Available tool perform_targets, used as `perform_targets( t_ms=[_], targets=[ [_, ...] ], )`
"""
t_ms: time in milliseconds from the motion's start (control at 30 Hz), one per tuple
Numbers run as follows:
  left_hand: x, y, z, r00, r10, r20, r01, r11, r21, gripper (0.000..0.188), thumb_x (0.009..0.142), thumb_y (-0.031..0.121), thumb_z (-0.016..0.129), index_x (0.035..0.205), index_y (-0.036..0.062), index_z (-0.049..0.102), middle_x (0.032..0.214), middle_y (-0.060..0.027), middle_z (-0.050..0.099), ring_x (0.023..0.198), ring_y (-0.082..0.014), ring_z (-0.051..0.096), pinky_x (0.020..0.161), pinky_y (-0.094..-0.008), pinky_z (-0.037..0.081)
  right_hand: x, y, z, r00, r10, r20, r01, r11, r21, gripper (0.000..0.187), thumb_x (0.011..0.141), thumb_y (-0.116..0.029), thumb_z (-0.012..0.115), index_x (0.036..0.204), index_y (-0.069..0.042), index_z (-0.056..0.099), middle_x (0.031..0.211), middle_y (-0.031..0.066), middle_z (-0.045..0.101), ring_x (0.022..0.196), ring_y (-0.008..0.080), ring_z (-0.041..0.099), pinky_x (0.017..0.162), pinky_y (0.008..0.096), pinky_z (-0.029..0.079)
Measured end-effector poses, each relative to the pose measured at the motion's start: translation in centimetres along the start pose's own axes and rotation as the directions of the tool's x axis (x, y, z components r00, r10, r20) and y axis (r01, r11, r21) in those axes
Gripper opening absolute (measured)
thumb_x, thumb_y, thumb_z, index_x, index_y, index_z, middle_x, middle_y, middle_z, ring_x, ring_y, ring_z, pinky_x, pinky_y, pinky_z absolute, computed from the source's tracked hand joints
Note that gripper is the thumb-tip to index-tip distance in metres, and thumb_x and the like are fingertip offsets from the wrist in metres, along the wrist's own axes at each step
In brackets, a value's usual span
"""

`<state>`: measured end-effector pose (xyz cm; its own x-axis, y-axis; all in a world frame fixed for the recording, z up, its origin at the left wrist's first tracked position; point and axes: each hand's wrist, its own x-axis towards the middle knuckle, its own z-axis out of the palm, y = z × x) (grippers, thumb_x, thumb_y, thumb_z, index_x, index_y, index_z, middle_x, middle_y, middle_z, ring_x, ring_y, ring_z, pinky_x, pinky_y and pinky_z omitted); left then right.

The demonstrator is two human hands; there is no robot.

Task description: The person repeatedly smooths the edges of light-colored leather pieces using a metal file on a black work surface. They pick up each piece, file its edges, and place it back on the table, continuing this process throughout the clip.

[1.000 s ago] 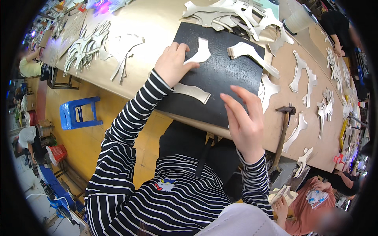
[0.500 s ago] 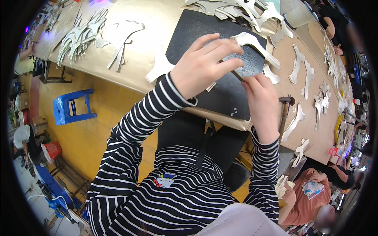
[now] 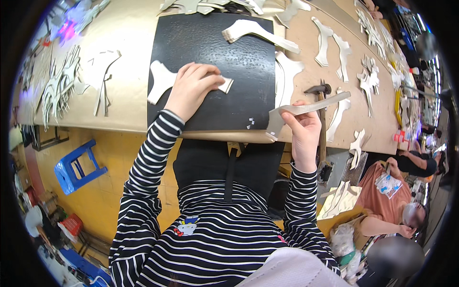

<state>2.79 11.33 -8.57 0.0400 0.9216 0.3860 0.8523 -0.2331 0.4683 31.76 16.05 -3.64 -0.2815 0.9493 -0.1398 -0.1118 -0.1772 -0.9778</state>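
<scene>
My left hand [image 3: 193,90] lies over a white, branching flat piece [image 3: 161,80] on the black mat [image 3: 205,43]; its fingers are bent together around the middle, and the piece sticks out on both sides. In my right hand [image 3: 306,136] is a thin, pale grey-beige curved piece [image 3: 315,106], pinched between thumb and fingers at the mat's near right corner. One end of it widens and points down, while the other reaches up to the right. A small stack of white curved pieces [image 3: 246,29] rests at the mat's far right.
Beside my right hand, a hammer [image 3: 321,91] lies on the table. More white pieces [image 3: 289,76] are spread to the right, and string-like cut pieces [image 3: 62,86] at the left. Small white scraps [image 3: 250,123] dot the mat. A blue stool [image 3: 79,167] stands on the floor; a co-worker [image 3: 382,184] sits at right.
My hands were close together above the mat and are now apart. The left has come down onto the white piece; the right has drawn nearer with the grey-beige piece. The whole view has shifted.
</scene>
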Motion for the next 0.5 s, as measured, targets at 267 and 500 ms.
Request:
perform_targets(
  t_ms=[267, 500],
  targets=[
    [0.9, 9.5, -0.5, 0.938, -0.254, 0.237, 0.339, 0.527, -0.779, 0.017, 0.088, 0.01, 0.074, 0.102, 0.0012, 0.075, 0.093, -0.0114, 0.074, 0.082, -0.0177, 0.071, 0.074, -0.0299, 0.054, -0.5, -0.4, 2.1, 0.999, -0.042, 0.032, 0.041, 0.999, 0.026, 0.026, 0.084, 0.005, 0.077, 0.106, 0.001, 0.063, 0.098, 0.0072, 0.071, 0.087, 0.0118, 0.066, 0.078, 0.025, 0.053],
    [-0.6, 9.3, -0.4, 0.758, -0.581, 0.297, 0.577, 0.386, -0.72, 0.017, 0.086, 0.008, 0.075, 0.101, -0.0014, 0.076, 0.084, -0.01, 0.076, 0.074, -0.0106, 0.071, 0.068, -0.0239, 0.055, 0.4, -0.1, 4.1, 0.973, -0.106, 0.204, 0.188, 0.88, -0.435, 0.02, 0.083, 0.0, 0.079, 0.101, 0.003, 0.072, 0.089, 0.0055, 0.073, 0.081, 0.0103, 0.067, 0.074, 0.0246, 0.053]
  ],
)
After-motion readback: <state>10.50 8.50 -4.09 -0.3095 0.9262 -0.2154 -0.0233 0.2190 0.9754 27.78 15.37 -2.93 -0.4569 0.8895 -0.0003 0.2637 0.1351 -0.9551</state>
